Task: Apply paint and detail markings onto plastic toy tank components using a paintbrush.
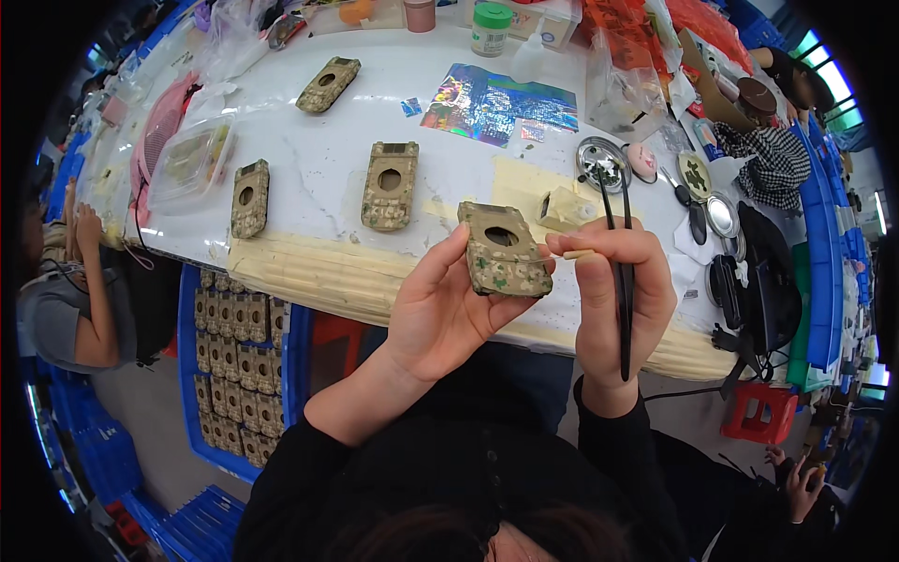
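Note:
My left hand point(435, 304) is closed around a camouflage toy tank hull point(501, 245), its round hole facing up. Between the thumb and forefinger of my right hand point(626, 300) is a thin wooden stick point(578, 254), its end close to the hull's right side; whether it touches I cannot tell. Black tweezers point(625, 318) are also tucked in that hand, tips pointing away from me. Three more hulls lie on the table: one hull point(389, 211) nearest my left hand, another hull point(241, 218) at the left, and a third hull point(323, 96) farther back.
Shiny holographic sheets point(468, 94) lie beyond my hands. A round metal dish point(599, 150), a small block-like container point(564, 210) and a black bag point(763, 267) sit to the right. Below the table's left side, a blue crate point(298, 356) holds many hulls. A person point(70, 300) sits at the left.

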Motion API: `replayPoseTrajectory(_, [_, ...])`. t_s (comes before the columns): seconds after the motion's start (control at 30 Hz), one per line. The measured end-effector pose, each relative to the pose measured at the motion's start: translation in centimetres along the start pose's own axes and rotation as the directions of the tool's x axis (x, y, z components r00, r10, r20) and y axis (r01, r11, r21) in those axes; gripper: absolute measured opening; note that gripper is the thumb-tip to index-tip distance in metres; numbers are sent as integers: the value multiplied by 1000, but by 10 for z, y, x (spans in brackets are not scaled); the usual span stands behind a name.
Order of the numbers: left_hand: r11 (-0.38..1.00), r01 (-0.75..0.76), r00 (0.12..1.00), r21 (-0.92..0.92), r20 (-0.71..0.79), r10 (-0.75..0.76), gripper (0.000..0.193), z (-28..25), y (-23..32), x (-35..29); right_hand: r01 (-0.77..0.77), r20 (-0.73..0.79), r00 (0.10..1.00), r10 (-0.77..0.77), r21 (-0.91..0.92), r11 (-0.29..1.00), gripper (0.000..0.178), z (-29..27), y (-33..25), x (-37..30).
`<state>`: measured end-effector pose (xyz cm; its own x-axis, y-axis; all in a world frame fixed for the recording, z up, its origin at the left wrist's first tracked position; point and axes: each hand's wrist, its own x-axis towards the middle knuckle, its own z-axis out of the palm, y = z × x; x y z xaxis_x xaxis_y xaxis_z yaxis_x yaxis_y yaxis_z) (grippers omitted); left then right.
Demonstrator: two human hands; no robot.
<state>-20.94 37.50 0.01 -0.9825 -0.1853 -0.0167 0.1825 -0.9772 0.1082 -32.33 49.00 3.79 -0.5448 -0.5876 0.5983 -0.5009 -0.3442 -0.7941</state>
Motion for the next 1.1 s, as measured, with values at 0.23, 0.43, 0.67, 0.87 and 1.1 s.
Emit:
replayPoseTrajectory(0.23, [1000, 11, 1000, -18, 24, -11, 54, -2, -2, -1, -95, 1, 995, 95, 84, 992, 9, 4, 2, -2])
replayPoseTrajectory(0.43, [1000, 11, 1000, 6, -16, -11, 54, 1, -2, -1, -91, 11, 996, 91, 41, 995, 8, 4, 1, -1])
replayPoseTrajectory(0.67, [1000, 14, 1000, -26, 24, -14, 54, -3, -1, -2, -92, 18, 996, 91, 26, 995, 8, 4, 1, -1])
replayPoseTrajectory(0.87, [1000, 15, 1000, -23, 15, -14, 54, -3, -1, -2, -104, 17, 994, 104, 32, 994, 8, 4, 2, -2])
replayPoseTrajectory(1.1, [1000, 15, 999, 19, -43, -14, 53, -1, 0, -3, -139, -38, 989, 145, 128, 982, 8, 3, -1, -2])
